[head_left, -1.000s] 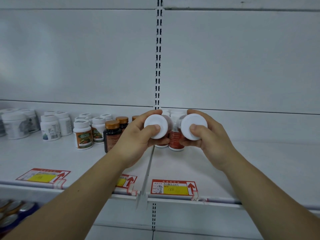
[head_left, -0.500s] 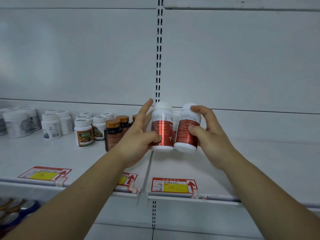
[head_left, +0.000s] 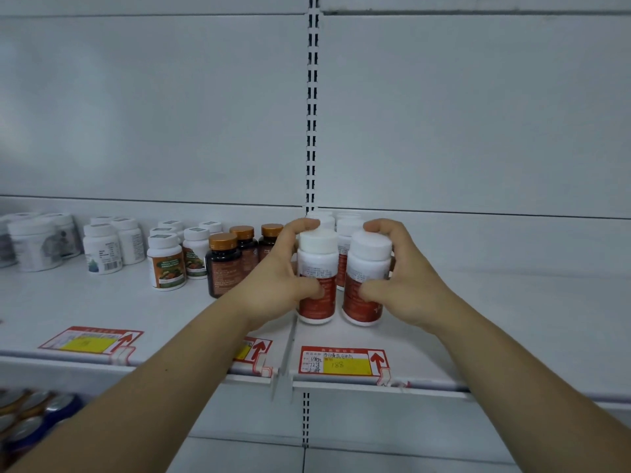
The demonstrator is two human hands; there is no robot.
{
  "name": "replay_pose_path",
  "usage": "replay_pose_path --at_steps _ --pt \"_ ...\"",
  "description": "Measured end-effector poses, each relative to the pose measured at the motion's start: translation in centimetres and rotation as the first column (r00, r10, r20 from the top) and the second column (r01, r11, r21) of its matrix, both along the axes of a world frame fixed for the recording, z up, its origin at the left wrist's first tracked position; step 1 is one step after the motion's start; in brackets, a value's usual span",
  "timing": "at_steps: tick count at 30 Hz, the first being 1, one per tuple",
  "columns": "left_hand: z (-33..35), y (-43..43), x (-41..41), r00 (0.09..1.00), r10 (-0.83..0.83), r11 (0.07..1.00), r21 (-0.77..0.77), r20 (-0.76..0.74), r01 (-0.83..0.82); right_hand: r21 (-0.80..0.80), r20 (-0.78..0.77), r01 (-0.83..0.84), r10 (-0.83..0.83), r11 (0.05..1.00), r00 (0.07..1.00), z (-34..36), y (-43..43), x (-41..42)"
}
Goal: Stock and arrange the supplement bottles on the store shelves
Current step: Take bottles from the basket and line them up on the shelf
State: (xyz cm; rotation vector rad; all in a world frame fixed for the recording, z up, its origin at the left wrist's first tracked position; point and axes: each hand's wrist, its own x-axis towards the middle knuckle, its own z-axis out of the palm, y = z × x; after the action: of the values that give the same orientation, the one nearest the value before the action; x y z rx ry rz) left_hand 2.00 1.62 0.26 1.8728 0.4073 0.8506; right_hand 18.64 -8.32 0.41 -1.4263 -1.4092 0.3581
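Placing step judged in hand: left bottle (head_left: 317,268) is gripped by the left hand (head_left: 283,285) and right bottle (head_left: 367,278) by the right hand (head_left: 406,285). Both appear stood on the shelf (head_left: 495,319), 12 o'clock of the price tag (head_left: 341,361), fronting matching bottles (head_left: 346,223). Next: release needed, labels squared forward. Caps closed, contents unseen.

Red-yellow price tags (head_left: 343,361) along front edge; perhaps cans (head_left: 30,414) lower left

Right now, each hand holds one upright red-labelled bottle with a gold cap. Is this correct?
No. The head view shows white caps, not gold. The left hand and right hand each hold one upright red-labelled bottle.
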Motion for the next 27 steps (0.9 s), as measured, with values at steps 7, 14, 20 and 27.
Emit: replay_pose_path --at_steps 7,14,20,27 --pt "0.12 0.19 0.04 0.999 0.04 0.997 -0.061 0.036 -0.038 -0.028 -0.037 0.017 -0.018 0.999 0.999 -0.04 0.28 0.21" --pt "0.1 0.18 0.06 0.998 0.05 0.995 -0.087 0.033 -0.047 -0.051 -0.05 0.001 -0.004 0.999 0.999 -0.04 0.34 0.06" --pt "0.16 0.17 0.0 0.995 0.094 0.993 -0.068 0.024 -0.092 -0.034 -0.042 0.036 -0.038 0.999 0.998 -0.06 0.31 0.0" --pt "0.0 0.25 0.11 0.996 0.085 0.995 -0.044 -0.012 -0.085 -0.051 -0.007 0.113 -0.114 0.992 0.993 0.09 0.21 0.25"
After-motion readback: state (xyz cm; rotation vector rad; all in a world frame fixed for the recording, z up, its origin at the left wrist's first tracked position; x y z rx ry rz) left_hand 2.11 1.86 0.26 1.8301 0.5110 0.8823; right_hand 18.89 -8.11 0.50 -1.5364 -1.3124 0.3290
